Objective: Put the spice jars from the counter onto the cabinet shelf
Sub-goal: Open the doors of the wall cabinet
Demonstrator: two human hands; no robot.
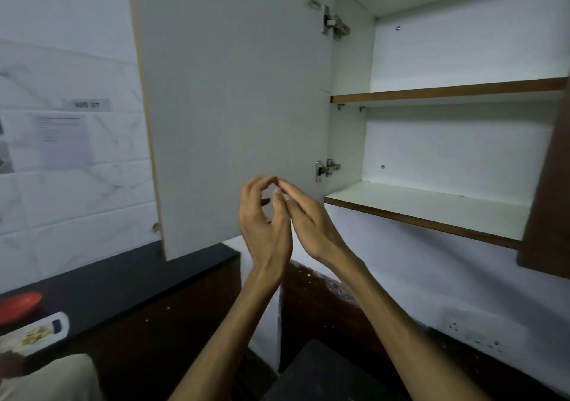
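A wall cabinet stands open, its white door (234, 107) swung out to the left. Its lower shelf (431, 206) and upper shelf (447, 90) hold nothing. My left hand (265, 228) and my right hand (308, 221) are raised side by side in front of the door's lower edge, just left of the lower shelf. The fingertips of both hands touch, the fingers are relaxed, and neither holds anything. At the bottom left edge, a blurred tray (37, 334) on the black counter (123, 280) carries what may be jars, and no jar can be told apart.
A red bowl-like object (20, 305) sits on the counter's left end. Papers are taped to the tiled wall (61, 141). A second brown door (552, 184) hangs at the right edge. A wall socket (475, 336) sits below the cabinet.
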